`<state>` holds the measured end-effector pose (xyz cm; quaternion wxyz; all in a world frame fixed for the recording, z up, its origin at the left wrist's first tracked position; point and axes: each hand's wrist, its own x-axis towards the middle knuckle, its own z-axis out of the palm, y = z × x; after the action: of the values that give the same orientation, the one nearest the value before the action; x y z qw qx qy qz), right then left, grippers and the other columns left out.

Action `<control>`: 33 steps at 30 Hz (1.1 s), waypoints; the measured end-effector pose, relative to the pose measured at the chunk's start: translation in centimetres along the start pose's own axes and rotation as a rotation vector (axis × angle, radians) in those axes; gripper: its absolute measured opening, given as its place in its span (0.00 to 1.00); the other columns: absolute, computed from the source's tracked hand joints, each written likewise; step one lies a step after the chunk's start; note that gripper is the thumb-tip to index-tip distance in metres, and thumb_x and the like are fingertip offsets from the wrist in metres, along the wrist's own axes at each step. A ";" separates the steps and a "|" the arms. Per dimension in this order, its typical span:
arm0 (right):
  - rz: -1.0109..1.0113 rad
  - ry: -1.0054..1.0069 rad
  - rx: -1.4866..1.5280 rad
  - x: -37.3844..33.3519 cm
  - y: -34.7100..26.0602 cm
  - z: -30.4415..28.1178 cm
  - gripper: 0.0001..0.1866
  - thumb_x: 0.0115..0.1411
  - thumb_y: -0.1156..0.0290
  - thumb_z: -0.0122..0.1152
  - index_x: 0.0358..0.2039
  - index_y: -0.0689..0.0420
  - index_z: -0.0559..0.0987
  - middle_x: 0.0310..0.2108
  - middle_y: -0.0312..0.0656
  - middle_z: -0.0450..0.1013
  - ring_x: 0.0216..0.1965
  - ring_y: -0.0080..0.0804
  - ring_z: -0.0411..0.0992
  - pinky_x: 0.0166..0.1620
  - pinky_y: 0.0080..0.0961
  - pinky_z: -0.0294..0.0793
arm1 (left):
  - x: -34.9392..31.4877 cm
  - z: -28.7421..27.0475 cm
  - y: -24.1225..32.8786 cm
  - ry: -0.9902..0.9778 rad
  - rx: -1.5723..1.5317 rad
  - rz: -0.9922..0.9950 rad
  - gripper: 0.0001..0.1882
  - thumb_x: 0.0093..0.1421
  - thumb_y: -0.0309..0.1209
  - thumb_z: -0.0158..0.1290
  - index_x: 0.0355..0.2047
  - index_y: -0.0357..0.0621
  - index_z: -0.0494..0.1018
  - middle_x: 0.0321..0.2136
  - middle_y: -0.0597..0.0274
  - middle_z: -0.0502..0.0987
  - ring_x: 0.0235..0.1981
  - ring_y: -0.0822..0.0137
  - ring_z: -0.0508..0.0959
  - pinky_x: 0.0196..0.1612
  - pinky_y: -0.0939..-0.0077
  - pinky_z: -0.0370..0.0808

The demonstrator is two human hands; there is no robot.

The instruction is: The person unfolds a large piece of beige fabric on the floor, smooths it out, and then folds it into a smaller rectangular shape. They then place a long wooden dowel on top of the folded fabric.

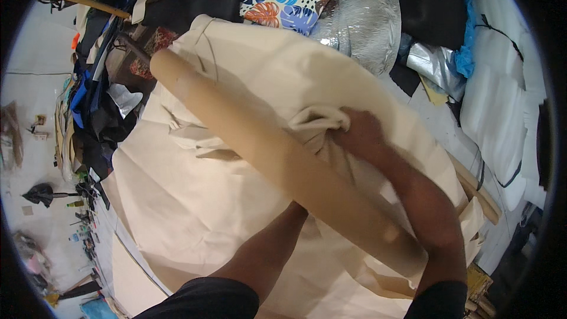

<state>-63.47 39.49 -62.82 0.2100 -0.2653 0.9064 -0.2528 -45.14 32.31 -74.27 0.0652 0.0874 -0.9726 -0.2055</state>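
A large beige sheet (pixel 195 183), like fabric or synthetic leather, spreads in folds before me. Across it, slanting from upper left to lower right, lies a long brown tube (pixel 283 159), like a cardboard core. My right hand (pixel 361 133) is closed on a bunched fold of the sheet, just beyond the tube's far side. My left forearm (pixel 263 248) reaches up beneath the middle of the tube, which hides that hand and its fingers. The tube's lower right end rests against or very near my right forearm; I cannot tell which.
Silvery foil wrap (pixel 369 23) and a leaf-patterned cushion or cloth (pixel 289 0) lie at the far side. White foam rolls (pixel 493 100) stand at the right, near thin brown tubes (pixel 475 189). Dark scraps (pixel 88 124) and a wooden-handled tool (pixel 82 0) are at the left.
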 end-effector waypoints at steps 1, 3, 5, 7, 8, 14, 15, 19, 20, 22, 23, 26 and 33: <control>-0.069 0.114 0.023 0.5 0.7 -1.0 0.21 0.50 0.59 0.65 0.43 0.55 0.79 0.39 0.50 0.77 0.42 0.47 0.75 0.49 0.41 0.72 | 0.2 -0.1 -0.1 0.003 0.005 -0.006 0.29 0.59 0.41 0.50 0.60 0.44 0.62 0.53 0.47 0.68 0.52 0.44 0.69 0.54 0.49 0.66; -0.095 0.254 -0.004 2.1 2.4 -3.4 0.21 0.50 0.58 0.65 0.43 0.54 0.80 0.38 0.50 0.78 0.40 0.47 0.76 0.46 0.41 0.73 | 0.2 -0.5 -0.6 0.001 0.013 -0.026 0.29 0.59 0.41 0.50 0.60 0.44 0.62 0.53 0.47 0.68 0.52 0.44 0.69 0.54 0.49 0.66; -0.015 0.138 0.040 5.1 3.7 -8.1 0.21 0.51 0.59 0.65 0.42 0.59 0.80 0.36 0.52 0.78 0.39 0.47 0.77 0.45 0.38 0.74 | 0.1 -0.7 -0.7 0.001 0.009 -0.032 0.30 0.60 0.41 0.49 0.60 0.44 0.61 0.53 0.47 0.68 0.52 0.43 0.69 0.54 0.48 0.66; -0.002 0.180 0.072 7.4 4.7 -12.3 0.20 0.53 0.60 0.62 0.41 0.62 0.80 0.38 0.55 0.78 0.42 0.51 0.77 0.45 0.39 0.75 | 0.2 -0.7 -0.9 0.003 0.010 -0.045 0.30 0.60 0.41 0.49 0.60 0.44 0.61 0.53 0.47 0.68 0.51 0.43 0.69 0.53 0.48 0.66; -0.045 0.275 0.022 9.3 8.9 -14.4 0.21 0.53 0.60 0.63 0.42 0.62 0.80 0.40 0.56 0.77 0.43 0.50 0.76 0.48 0.39 0.73 | 0.7 -0.4 -0.2 0.004 -0.007 -0.028 0.30 0.60 0.41 0.49 0.60 0.44 0.61 0.53 0.47 0.68 0.51 0.43 0.70 0.53 0.47 0.66; 0.171 0.362 -0.512 13.2 9.7 -21.5 0.28 0.54 0.60 0.63 0.54 0.55 0.72 0.54 0.51 0.69 0.52 0.50 0.70 0.53 0.40 0.71 | 1.0 -0.7 -0.1 0.015 -0.029 -0.046 0.29 0.59 0.40 0.50 0.59 0.43 0.63 0.50 0.47 0.69 0.48 0.43 0.71 0.50 0.47 0.68; 0.230 0.446 -0.677 13.8 9.7 -21.8 0.30 0.54 0.59 0.63 0.56 0.55 0.70 0.56 0.50 0.68 0.54 0.50 0.69 0.54 0.40 0.70 | 1.1 -0.9 0.2 0.026 -0.026 -0.041 0.27 0.58 0.39 0.50 0.57 0.42 0.64 0.47 0.47 0.70 0.45 0.43 0.72 0.48 0.48 0.69; -0.331 1.088 0.251 9.1 -0.5 -21.1 0.34 0.58 0.64 0.60 0.61 0.65 0.62 0.55 0.52 0.67 0.56 0.41 0.67 0.61 0.36 0.63 | 1.8 -3.2 0.1 0.047 0.009 -0.034 0.25 0.57 0.37 0.51 0.54 0.42 0.67 0.42 0.49 0.72 0.41 0.46 0.73 0.46 0.49 0.69; -0.470 1.056 0.331 7.2 -3.3 -18.6 0.32 0.57 0.64 0.60 0.59 0.63 0.63 0.54 0.51 0.68 0.55 0.41 0.68 0.61 0.38 0.62 | 1.6 -3.6 -0.5 0.048 0.037 -0.042 0.24 0.57 0.37 0.51 0.54 0.42 0.67 0.42 0.49 0.72 0.41 0.46 0.73 0.46 0.49 0.69; -0.666 0.743 0.121 4.9 -6.4 -12.2 0.28 0.57 0.63 0.59 0.57 0.58 0.66 0.52 0.50 0.69 0.53 0.40 0.69 0.60 0.41 0.62 | 1.3 -3.7 -1.0 0.049 0.064 -0.026 0.24 0.58 0.38 0.50 0.53 0.42 0.67 0.43 0.49 0.72 0.42 0.46 0.73 0.47 0.49 0.69; -0.740 0.555 -0.050 4.7 -6.8 -9.3 0.26 0.57 0.62 0.59 0.55 0.56 0.68 0.51 0.50 0.70 0.52 0.40 0.69 0.59 0.43 0.62 | 1.5 -3.4 -0.5 0.048 0.061 -0.006 0.23 0.58 0.38 0.49 0.53 0.43 0.67 0.43 0.49 0.72 0.42 0.47 0.73 0.47 0.49 0.69; -0.844 0.361 -0.449 8.2 -5.7 -3.0 0.21 0.56 0.61 0.57 0.51 0.49 0.72 0.48 0.48 0.72 0.49 0.39 0.71 0.58 0.49 0.61 | 1.9 -2.7 0.9 -0.020 0.074 -0.039 0.23 0.59 0.38 0.48 0.54 0.43 0.67 0.45 0.50 0.72 0.43 0.46 0.73 0.48 0.49 0.68; -0.737 0.594 -0.809 19.7 -5.1 -8.5 0.14 0.57 0.53 0.56 0.39 0.44 0.80 0.37 0.37 0.77 0.39 0.36 0.74 0.53 0.55 0.61 | 1.3 -2.2 0.0 -0.025 -0.005 -0.052 0.27 0.60 0.41 0.48 0.57 0.42 0.65 0.47 0.47 0.72 0.44 0.43 0.72 0.50 0.46 0.67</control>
<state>-81.10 27.14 -58.09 -0.2694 -0.5378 0.7989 -0.0083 -46.04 31.25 -72.14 0.0478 0.1097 -0.9703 -0.2104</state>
